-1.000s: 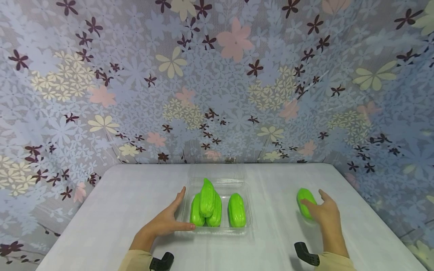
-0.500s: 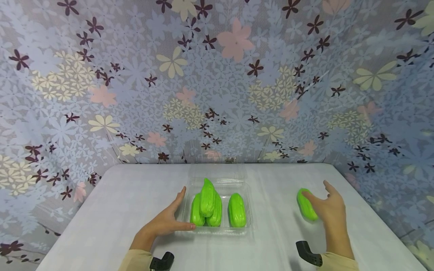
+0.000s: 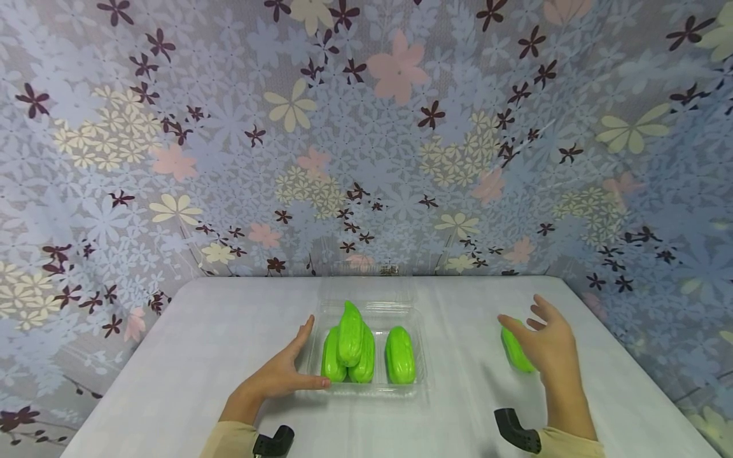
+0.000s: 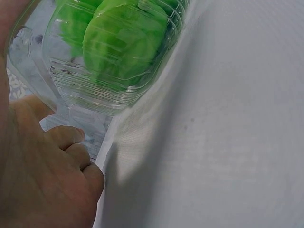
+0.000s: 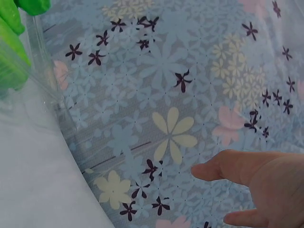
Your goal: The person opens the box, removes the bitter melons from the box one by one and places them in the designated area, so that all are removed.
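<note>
Four boxed green vegetables between both hands

We see a white tabletop, its surface faintly woven up close, its two far corners rounded and its near edge outside our view; midway between its left and right edges, towards the far edge, we have a clear plastic container lying with its lid open to the far edge; nearer the right edge we find one bright green vegetable, partly hidden from us, well apart from the container.
</note>
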`<state>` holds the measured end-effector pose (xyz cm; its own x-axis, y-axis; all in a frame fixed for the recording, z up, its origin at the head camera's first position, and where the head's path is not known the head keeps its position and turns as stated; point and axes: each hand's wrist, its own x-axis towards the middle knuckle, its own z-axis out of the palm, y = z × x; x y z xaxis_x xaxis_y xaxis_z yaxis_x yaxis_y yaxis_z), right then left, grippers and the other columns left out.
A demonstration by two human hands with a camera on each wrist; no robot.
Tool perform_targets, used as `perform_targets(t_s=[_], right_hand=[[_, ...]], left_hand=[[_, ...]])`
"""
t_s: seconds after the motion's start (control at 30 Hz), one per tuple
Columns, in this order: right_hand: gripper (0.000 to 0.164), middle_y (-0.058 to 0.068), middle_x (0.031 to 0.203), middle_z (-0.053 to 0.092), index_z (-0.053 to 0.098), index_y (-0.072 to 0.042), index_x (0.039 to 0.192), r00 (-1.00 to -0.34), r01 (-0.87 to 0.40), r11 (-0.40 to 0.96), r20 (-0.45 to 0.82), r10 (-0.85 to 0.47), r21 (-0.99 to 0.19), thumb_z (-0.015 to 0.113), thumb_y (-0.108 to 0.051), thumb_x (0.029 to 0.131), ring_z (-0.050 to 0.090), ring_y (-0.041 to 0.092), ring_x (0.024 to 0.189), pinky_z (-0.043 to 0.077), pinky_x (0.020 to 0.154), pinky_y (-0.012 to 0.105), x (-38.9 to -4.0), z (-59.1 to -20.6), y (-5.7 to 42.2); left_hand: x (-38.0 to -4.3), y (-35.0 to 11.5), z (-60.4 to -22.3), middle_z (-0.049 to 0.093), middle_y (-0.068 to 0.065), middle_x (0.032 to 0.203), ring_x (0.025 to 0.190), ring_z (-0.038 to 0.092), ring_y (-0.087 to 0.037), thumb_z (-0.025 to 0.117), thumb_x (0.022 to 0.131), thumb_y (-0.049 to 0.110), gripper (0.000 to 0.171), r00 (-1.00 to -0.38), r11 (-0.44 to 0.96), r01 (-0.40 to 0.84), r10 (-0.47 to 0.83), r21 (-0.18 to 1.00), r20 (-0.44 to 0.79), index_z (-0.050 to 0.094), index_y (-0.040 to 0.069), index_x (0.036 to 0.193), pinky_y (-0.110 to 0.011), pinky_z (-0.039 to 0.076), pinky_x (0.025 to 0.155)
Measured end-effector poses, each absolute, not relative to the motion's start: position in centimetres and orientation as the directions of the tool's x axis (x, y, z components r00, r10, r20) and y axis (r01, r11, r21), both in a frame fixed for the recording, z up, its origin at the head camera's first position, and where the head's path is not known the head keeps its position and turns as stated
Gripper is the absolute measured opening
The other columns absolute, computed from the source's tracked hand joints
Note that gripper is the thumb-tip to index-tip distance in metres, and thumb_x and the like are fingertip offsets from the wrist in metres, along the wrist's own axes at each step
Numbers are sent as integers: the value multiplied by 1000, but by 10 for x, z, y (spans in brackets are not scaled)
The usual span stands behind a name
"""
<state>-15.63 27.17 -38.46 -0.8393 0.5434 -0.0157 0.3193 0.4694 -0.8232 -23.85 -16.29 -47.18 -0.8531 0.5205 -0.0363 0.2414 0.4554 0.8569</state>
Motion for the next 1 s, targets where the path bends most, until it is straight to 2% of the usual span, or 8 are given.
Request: perform_targets(t_s=[0.3,0.53,0.7,1.0], right_hand=[[106,26,160,26,8,-7,163,-896,263,456,-40,443,-850,74,-48,90,40,46,137,41,104,59,-154,-379,261],[109,28,161,22,6,-7,163,-925,210,409,-46,376,-888,77,-44,89,39,47,137,57,87,44,-155,-380,254],[108,29,160,21,6,-6,162,-935,190,387,-45,353,-903,79,-37,89,37,48,138,59,84,41,-157,-381,247],[110,28,160,24,7,-5,162,-949,176,406,-45,313,-897,80,-40,87,41,47,136,57,87,45,-157,-378,237]], left_hand=[[-238,-162,-471,-5,-18,166,150,-4,-40,90,74,39,128,-854,458,242,519,855,-37,0,22,164,-69,7,114],[-239,-162,-473,-6,-18,166,151,-4,-39,90,75,39,128,-855,463,229,516,856,-50,0,23,164,-68,6,114],[-239,-162,-473,-6,-18,166,151,-4,-39,90,75,39,127,-857,466,229,513,855,-50,0,23,164,-68,7,114],[-238,-162,-472,-6,-18,166,151,-4,-38,90,75,38,127,-855,460,239,517,855,-39,0,22,164,-68,6,114]])
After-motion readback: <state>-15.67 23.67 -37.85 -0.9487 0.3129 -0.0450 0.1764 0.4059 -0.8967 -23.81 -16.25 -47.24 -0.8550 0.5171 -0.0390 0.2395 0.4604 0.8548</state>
